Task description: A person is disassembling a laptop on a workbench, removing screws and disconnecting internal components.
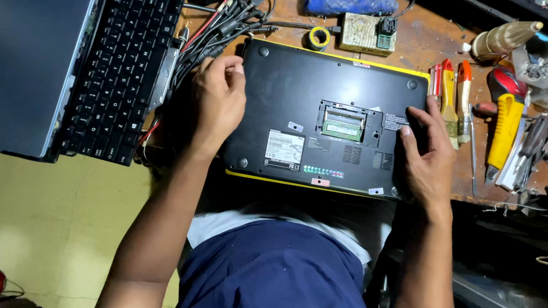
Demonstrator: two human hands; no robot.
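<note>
- Resting bottom-up at the near edge of the wooden workbench, just in front of the person's body, is a black laptop with a yellow rim.
- The left hand lies spread over its left edge, fingers loosely curled at the corner, pressing rather than clasping.
- The right hand lies flat on the right edge, fingers extended, thumb on the base panel; it grips nothing either.
- An open hatch in the base bares a green memory module, which looks fragile; best kept clear of fingers.
- The shell looks stiff, smooth and moderately heavy; I judge the two short sides, where the hands already are, the safest hold.
- Right of it lie screwdrivers and a yellow-handled tool.
- Left sits another opened laptop, its keyboard exposed, beside a tangle of cables.
- Farther back: a tape roll and a small circuit board.
</note>
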